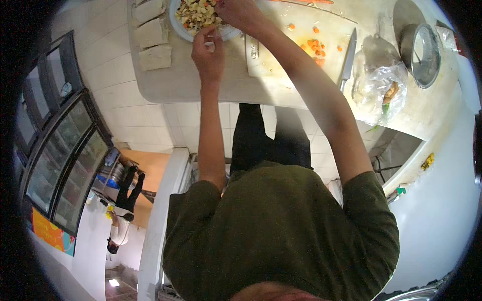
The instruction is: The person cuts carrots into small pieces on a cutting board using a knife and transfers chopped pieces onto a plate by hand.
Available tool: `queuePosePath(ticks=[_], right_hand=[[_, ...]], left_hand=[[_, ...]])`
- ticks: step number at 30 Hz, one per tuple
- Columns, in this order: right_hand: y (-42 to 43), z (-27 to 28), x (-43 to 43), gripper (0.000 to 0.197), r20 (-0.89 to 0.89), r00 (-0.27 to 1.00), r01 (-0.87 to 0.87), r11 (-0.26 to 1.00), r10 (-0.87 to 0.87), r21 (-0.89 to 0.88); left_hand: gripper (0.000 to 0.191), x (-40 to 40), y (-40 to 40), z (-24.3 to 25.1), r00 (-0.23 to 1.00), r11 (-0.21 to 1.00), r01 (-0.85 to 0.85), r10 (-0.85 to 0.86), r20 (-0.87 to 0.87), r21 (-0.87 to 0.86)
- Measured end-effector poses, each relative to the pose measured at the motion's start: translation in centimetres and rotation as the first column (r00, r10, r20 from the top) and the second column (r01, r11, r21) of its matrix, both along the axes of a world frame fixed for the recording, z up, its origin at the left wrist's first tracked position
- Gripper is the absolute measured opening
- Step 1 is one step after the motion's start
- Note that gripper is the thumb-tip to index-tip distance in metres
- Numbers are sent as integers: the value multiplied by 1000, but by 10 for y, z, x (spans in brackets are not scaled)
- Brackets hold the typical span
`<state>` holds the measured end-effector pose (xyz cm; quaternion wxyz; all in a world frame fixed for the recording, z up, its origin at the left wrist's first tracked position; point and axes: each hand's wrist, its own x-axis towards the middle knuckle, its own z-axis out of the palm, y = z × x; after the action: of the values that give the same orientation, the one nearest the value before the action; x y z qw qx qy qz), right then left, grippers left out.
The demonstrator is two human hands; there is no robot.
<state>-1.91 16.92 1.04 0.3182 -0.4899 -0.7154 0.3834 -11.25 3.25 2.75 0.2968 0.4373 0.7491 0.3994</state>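
Observation:
A pale bowl (180, 31) of chopped mixed food, with pale cubes and orange bits, stands at the top. My left hand (209, 52) is at its near rim, fingers bent, with something small and white by the fingertips; its hold is unclear. Over the bowl's right side is my right hand (239, 15), whose fingertips are partly cut off by the picture's edge. Left of the bowl lie several pale rectangular sheets (155, 58). Carrot slices (315, 46) are scattered on a cutting board (265, 67) under my right forearm. A kitchen knife (350, 56) lies along the board's right side.
Right of the knife are a clear plastic bag (395, 84) holding brown produce and a metal bowl (410, 49). The table's rounded near edge (180, 102) runs before me. Dark-framed glass-door cabinets (64, 161) and another person (122, 222) are far off at left.

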Motion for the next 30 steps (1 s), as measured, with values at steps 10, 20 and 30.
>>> queuePosePath(ticks=[10,20,30], right_hand=[[-64,19,100,30,-76,966,226,948,-248,-223],[-133,4,169,23,175,976,174,945,-128,-277],[-161,40,215,34,347,832,455,890,-433,20]], left_hand=[[25,21,-26,5,1000,999,12,-12,1,-40],[24,66,-40,-14,893,911,411,-409,-189,-30],[26,95,-18,-28,778,881,471,-436,-452,-38]])
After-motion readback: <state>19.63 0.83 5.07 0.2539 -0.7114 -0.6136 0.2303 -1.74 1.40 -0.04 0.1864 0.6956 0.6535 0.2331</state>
